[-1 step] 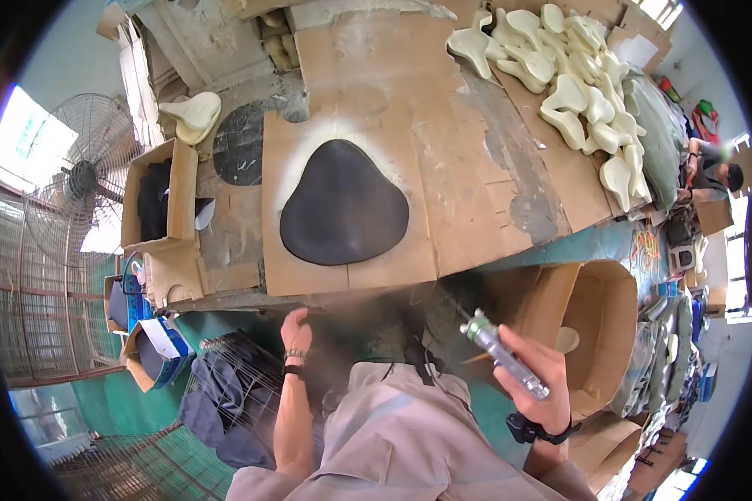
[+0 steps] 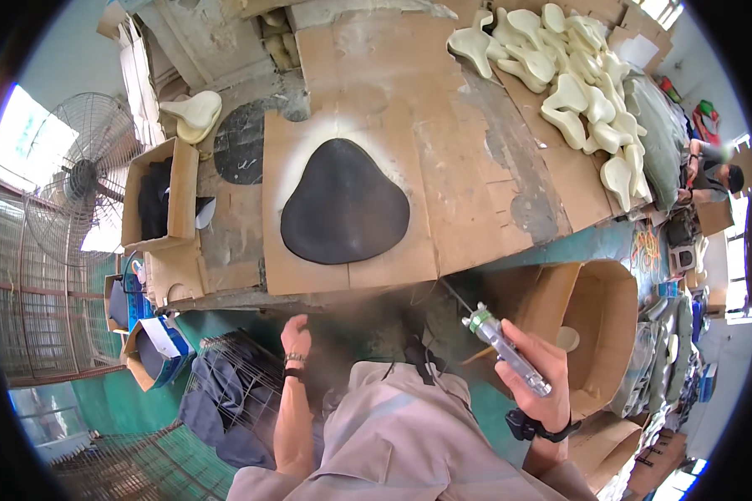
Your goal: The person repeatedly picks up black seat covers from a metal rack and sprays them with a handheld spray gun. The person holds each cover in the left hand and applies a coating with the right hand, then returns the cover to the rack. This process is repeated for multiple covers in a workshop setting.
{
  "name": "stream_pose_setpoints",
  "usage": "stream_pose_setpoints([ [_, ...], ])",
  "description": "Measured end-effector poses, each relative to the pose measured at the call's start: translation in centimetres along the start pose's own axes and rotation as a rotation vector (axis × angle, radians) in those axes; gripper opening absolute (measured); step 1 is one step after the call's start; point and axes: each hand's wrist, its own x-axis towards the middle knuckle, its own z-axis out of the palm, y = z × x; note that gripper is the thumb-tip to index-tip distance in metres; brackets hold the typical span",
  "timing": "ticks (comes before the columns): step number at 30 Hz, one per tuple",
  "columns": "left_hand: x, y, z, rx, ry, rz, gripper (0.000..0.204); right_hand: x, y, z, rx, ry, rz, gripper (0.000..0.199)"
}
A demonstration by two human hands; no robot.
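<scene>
A silver spray gun (image 2: 510, 355) with a green collar and a thin nozzle is in my right hand (image 2: 547, 371), whose fingers wrap round its body. It points up and left toward the front edge of the cardboard-topped bench. My left hand (image 2: 295, 336) hangs just below that edge, fingers loosely bent and nothing visible in them. On a cardboard sheet (image 2: 393, 273) lies a black rounded-triangle piece (image 2: 345, 204), shaped like a wide bike saddle cover. A whitish halo (image 2: 288, 171) marks the cardboard around its upper sides. Neither hand touches the black piece.
Cream saddle-shaped foam pieces (image 2: 589, 100) pile up at the back right. A cardboard box (image 2: 184, 196) with dark pieces stands left on the bench. Near my right hand is a large open carton (image 2: 606, 334). A big fan (image 2: 83, 175) stands far left; another person (image 2: 710, 175) sits far right.
The spray gun has shifted very slightly, and its thin nozzle shows more clearly. My left hand has dropped a touch. The black piece stays in place.
</scene>
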Motion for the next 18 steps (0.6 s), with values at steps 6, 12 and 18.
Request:
stream_pose_setpoints([
  [6, -6.5, -8.3, -0.2, 0.265, -0.135, -0.377, 0.025, -0.6, 0.5, 0.0, -0.023, -0.223, -0.040, 0.065],
  [12, -11.0, -19.5, 2.5, 0.631, -0.654, -0.073, 0.025, 1.2, -0.1, 1.0, -0.019, 0.032, -0.114, 0.063],
  [18, -11.2, -21.7, 4.6, -0.102, -0.305, -0.636, 0.027, -0.9, -0.2, -0.6, -0.028, 0.035, -0.077, 0.058],
])
